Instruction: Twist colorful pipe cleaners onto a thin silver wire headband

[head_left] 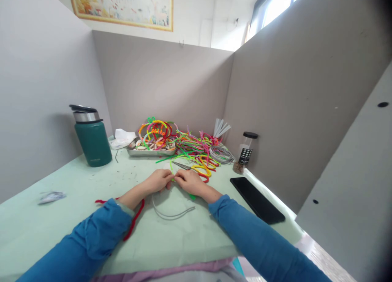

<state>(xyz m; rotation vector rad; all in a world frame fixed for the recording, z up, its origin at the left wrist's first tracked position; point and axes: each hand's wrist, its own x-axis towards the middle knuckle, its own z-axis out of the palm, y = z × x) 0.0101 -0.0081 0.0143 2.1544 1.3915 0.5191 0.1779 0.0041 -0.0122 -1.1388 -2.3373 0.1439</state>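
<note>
My left hand (159, 180) and my right hand (190, 181) meet over the middle of the table, fingertips pinched together. Between them runs a yellow-green pipe cleaner (171, 166), its upper part rising above the fingers. Both hands are closed on it; the exact grip is partly hidden. A green tip (192, 196) shows under my right hand. Just in front of the hands lies a bent grey wire (167, 216). A red pipe cleaner (134, 224) passes beneath my left forearm. Scissors (183, 165) lie just beyond my right hand, blades pointing left.
A metal tray (150, 153) at the back holds small pieces and pipe-cleaner loops. Beside it are a pile of pipe cleaners (196, 144) and coiled grey wire (221, 154). A green bottle (93, 143) stands left; a jar (245, 153) and black phone (256, 199) are right.
</note>
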